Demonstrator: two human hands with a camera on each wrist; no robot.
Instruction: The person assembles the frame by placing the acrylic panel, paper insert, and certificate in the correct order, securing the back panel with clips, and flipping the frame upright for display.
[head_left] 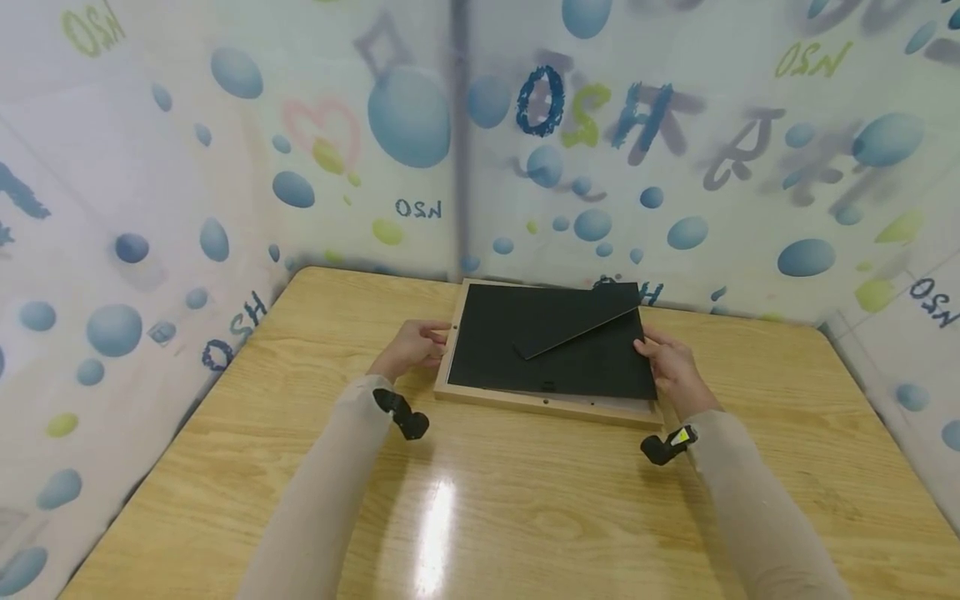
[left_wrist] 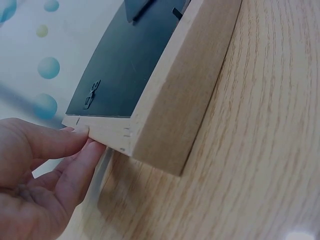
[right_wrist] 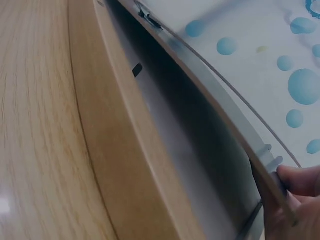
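A light wooden picture frame [head_left: 510, 400] lies face down on the table, its black backing board [head_left: 487, 333] showing. A black easel leg [head_left: 581, 322] slants across that board. My left hand [head_left: 410, 346] pinches the frame's left side, thumb on top and fingers beneath, as the left wrist view shows. At the other end, my right hand [head_left: 673, 367] pinches the right edge of the backing board. The right wrist view shows the board [right_wrist: 215, 102] tilted up there, with a gap between it and the wooden rim [right_wrist: 120, 135]. Its left end sits down within the frame.
The wooden table [head_left: 525, 500] stretches around the frame toward me. Behind it and at both sides hang pale wall sheets [head_left: 337, 233] printed with blue dots and letters. The frame's far edge is close to the back sheet. Each wrist wears a small black camera [head_left: 408, 421].
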